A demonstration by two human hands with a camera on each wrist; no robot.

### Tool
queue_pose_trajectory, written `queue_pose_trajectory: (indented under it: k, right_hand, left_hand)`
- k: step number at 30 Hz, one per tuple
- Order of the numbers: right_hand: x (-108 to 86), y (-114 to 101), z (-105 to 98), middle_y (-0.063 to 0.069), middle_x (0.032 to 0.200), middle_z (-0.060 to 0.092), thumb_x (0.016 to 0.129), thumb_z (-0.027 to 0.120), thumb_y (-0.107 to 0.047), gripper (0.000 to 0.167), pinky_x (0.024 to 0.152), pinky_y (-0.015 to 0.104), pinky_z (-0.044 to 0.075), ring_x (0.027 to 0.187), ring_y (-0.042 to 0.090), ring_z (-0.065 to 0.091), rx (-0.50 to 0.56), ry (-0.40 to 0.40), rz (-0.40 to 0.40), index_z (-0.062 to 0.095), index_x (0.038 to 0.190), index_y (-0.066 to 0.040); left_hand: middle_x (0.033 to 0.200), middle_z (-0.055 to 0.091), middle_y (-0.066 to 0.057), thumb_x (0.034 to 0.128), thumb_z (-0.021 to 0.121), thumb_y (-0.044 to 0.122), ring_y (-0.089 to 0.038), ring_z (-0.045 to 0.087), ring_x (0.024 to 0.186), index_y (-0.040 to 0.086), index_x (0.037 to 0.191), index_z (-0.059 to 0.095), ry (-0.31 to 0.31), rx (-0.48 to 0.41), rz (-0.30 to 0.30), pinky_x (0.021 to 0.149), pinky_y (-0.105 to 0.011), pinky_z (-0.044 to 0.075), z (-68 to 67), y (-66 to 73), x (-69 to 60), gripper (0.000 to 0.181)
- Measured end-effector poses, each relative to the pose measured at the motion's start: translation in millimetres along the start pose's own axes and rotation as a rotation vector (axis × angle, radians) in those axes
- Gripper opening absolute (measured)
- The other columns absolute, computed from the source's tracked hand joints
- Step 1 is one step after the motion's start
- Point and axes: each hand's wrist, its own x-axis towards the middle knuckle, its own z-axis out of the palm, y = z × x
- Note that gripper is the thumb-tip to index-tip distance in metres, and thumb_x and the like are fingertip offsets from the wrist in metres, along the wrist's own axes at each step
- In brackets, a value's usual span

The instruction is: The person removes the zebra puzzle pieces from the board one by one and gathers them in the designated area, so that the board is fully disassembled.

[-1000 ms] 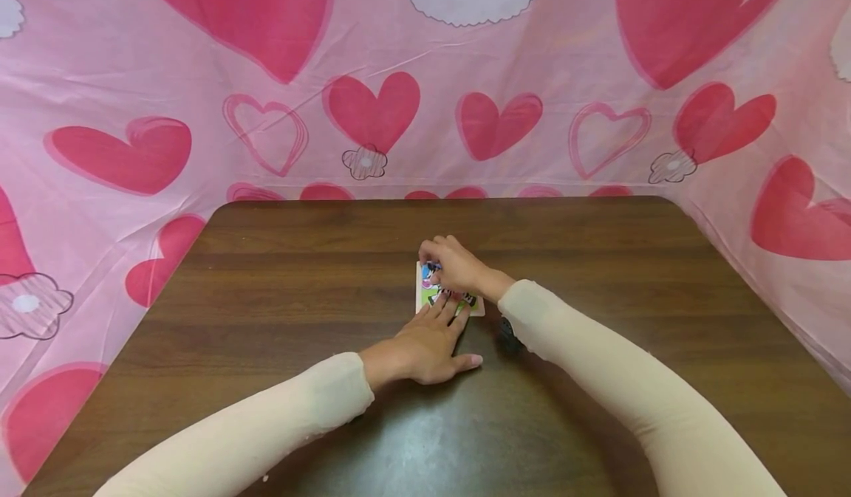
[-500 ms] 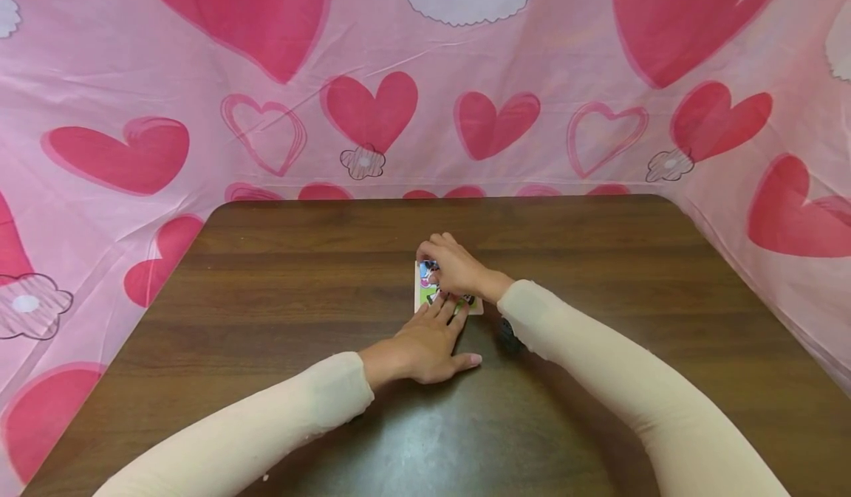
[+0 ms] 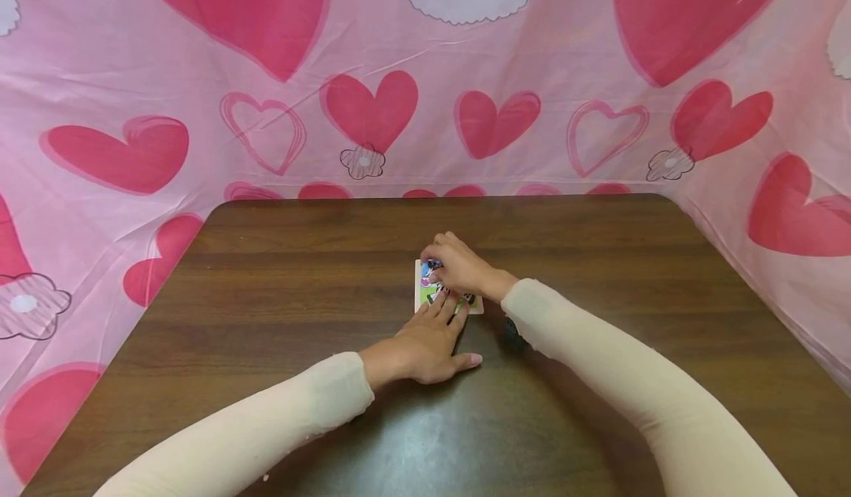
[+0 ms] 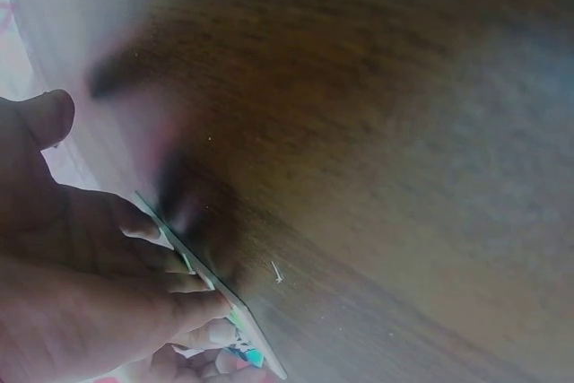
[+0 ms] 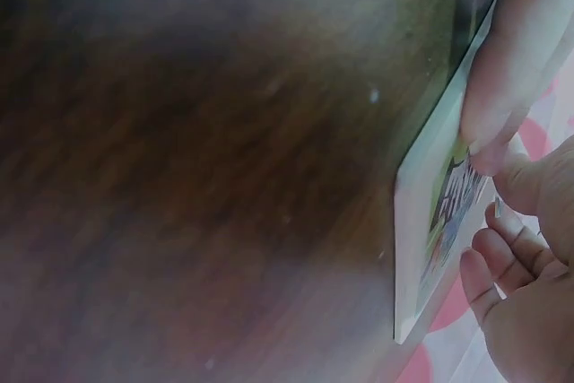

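A small flat picture board (image 3: 422, 301) lies on the table, showing a black-and-white animal on green and blue with a pale border. My left hand (image 3: 425, 345) rests its straight fingertips on the board's near part, thumb spread onto the wood. Over the far part bends my right hand (image 3: 459, 264), its fingers curled and thumb lowered to the picture. In the right wrist view the board (image 5: 413, 221) shows a thick pale edge, with the right fingertips (image 5: 480, 266) close to its face. Whether they pinch a piece is hidden.
The brown wooden table (image 3: 299, 275) extends around both arms. A pink cloth (image 3: 439, 46) with hearts hangs behind and beside it. A dark round object (image 3: 513, 332) shows beneath the right cuff.
My right hand has shifted slightly to the right over the board, showing a little more of the picture. The left hand and the board keep their places.
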Motion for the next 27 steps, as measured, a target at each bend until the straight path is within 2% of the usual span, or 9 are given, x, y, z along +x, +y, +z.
queue_pose_trajectory:
  k: [4,10,19,27]
  right_hand:
    - [-2.0,2.1,-0.7,0.007,0.097,0.057,0.085,0.073,-0.011,0.028,0.081,0.035,0.038,0.089,0.022,0.043,-0.036,0.006,-0.038,0.068,0.111,-0.004]
    - [-8.9,7.6,-7.4,0.008,0.098,0.057,0.087,0.072,-0.013,0.027,0.081,0.039,0.038,0.090,0.023,0.044,-0.017,0.047,-0.051,0.067,0.111,-0.003]
    - [-24.1,24.1,-29.7,0.010,0.095,0.057,0.085,0.074,-0.012,0.029,0.080,0.038,0.041,0.091,0.025,0.044,0.022,0.113,0.007,0.066,0.110,0.000]
    - [-42.0,45.4,-38.4,0.012,0.090,0.056,0.082,0.075,-0.007,0.027,0.079,0.039,0.041,0.090,0.027,0.045,0.035,0.159,0.041,0.067,0.106,0.002]
  left_hand:
    - [0.161,-0.001,-0.012,0.0955,0.038,0.062,-0.027,-0.005,0.147,0.009,0.155,0.011,0.000,-0.003,-0.001,0.118,-0.043,0.009,0.7,0.4,0.5,0.084]
    - [0.161,0.002,-0.011,0.0951,0.038,0.063,-0.028,-0.002,0.147,0.011,0.155,0.011,0.003,0.005,-0.009,0.118,-0.043,0.008,2.0,0.2,1.9,0.084]
    - [0.161,0.002,-0.012,0.0950,0.039,0.062,-0.029,0.000,0.147,0.010,0.155,0.016,0.017,0.007,-0.011,0.117,-0.044,0.010,2.0,0.4,1.2,0.083]
    - [0.161,0.002,-0.011,0.0951,0.040,0.062,-0.029,0.000,0.147,0.010,0.155,0.016,0.019,0.008,-0.015,0.118,-0.043,0.010,1.4,1.0,0.9,0.083]
